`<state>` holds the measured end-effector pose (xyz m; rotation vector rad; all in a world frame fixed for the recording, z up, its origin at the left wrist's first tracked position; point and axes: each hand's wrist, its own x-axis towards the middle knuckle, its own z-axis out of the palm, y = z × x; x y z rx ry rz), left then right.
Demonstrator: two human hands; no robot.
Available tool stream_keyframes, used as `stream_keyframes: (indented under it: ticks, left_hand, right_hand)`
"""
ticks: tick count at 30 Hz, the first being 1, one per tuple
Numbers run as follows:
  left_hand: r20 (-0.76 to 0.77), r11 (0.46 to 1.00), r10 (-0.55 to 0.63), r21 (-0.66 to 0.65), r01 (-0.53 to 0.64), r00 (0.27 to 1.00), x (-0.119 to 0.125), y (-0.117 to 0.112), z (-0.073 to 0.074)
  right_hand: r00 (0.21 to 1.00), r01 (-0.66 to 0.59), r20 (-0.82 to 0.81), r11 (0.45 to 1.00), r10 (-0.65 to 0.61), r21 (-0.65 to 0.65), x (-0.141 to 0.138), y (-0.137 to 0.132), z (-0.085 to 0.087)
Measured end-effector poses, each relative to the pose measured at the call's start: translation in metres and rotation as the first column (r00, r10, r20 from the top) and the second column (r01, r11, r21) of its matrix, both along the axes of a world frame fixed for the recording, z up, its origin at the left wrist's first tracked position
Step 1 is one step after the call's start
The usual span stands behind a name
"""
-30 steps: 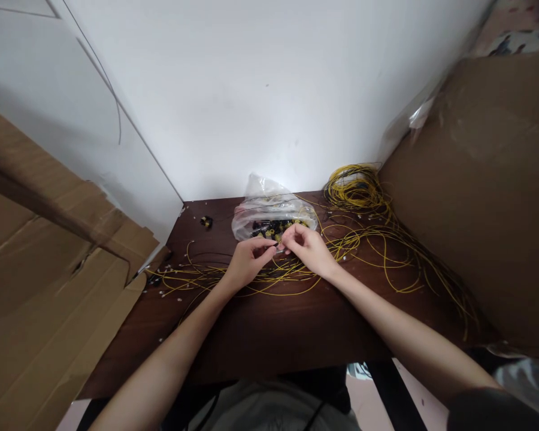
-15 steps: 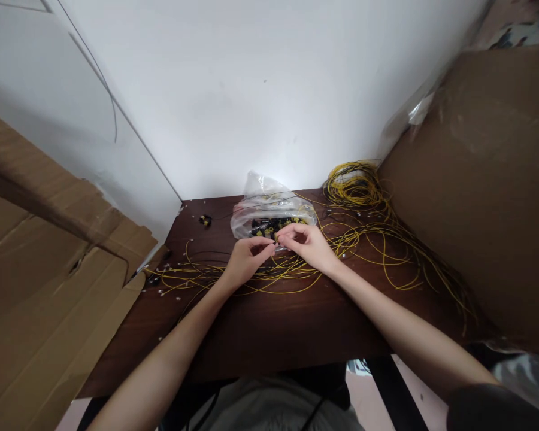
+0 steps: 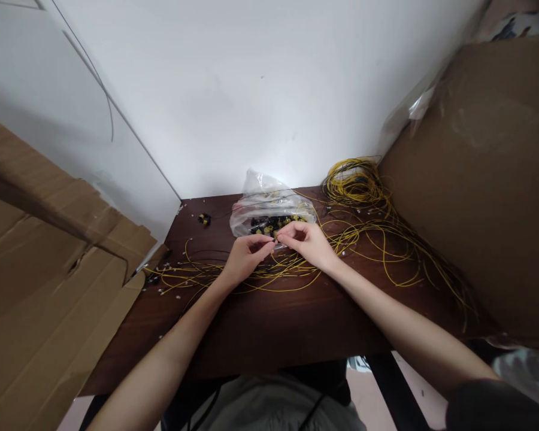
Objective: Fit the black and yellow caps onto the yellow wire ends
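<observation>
My left hand [image 3: 245, 257] and my right hand [image 3: 309, 242] meet over the middle of a dark wooden table [image 3: 260, 335], fingertips pinched together on something small I cannot make out. Loose yellow wires [image 3: 251, 278] lie spread under both hands. Just behind the fingers sits a clear plastic bag [image 3: 269, 206] holding several small black and yellow parts. A coil of yellow wire [image 3: 354, 182] rests at the back right of the table.
A single small black and yellow part [image 3: 203, 219] lies at the table's back left. Torn cardboard [image 3: 49, 269] leans along the left edge. A large cardboard box [image 3: 480, 179] stands on the right. A white wall [image 3: 251, 90] closes the back.
Both hands stay pinched together near the bag, with only small finger movements. The view has drifted slightly.
</observation>
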<state>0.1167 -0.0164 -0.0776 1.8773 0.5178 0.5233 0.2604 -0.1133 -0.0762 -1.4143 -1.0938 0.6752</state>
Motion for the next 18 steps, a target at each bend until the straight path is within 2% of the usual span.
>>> stream_keyframes:
  ticks: [13,18]
  left_hand:
    - [0.0,0.999,-0.01,-0.048,0.01,1.0,-0.0009,-0.0004,0.0024]
    - [0.002,0.998,-0.01,-0.064,0.01,1.0,-0.0006,-0.0017,0.0049]
  right_hand:
    - [0.999,0.027,-0.045,0.998,-0.03,-0.051,0.0005,-0.0012,0.0049]
    - [0.994,0.023,-0.108,0.998,-0.029,-0.052,0.0007,-0.0007,0.0043]
